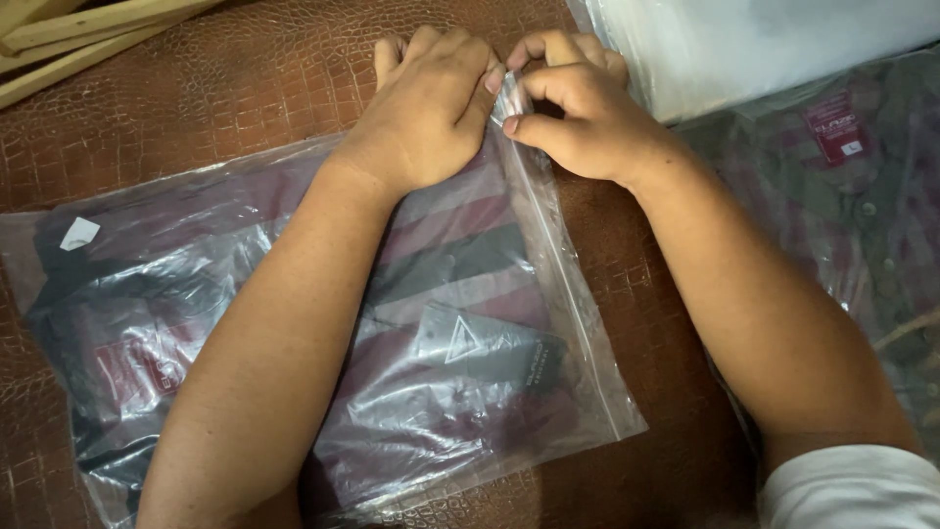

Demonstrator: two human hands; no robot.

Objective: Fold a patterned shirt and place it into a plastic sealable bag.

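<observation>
Your left hand (426, 108) lies knuckles-up, fingers curled, on the far corner of the clear zip bag (323, 323), pinning it to the brown, scale-patterned desk (235, 78) so that the film cannot slide; its fingertips meet the bag's sealing strip (563, 264). Your right hand (578, 108), just beside it toward 3 o'clock, is closed in a pinch, thumb against forefinger, on the end of that strip at 12 o'clock. The bag lies flat at the centre of the view and holds a folded striped shirt (460, 245), maroon and dark grey. Its long axis runs from about 8 o'clock to 2 o'clock, the mouth facing 3 o'clock, the closed bottom toward 9 o'clock. A second bagged shirt (862, 196) rests at 3 o'clock under a pale plastic sheet (744, 49). Wooden slats (69, 39) lie at 10 o'clock.
</observation>
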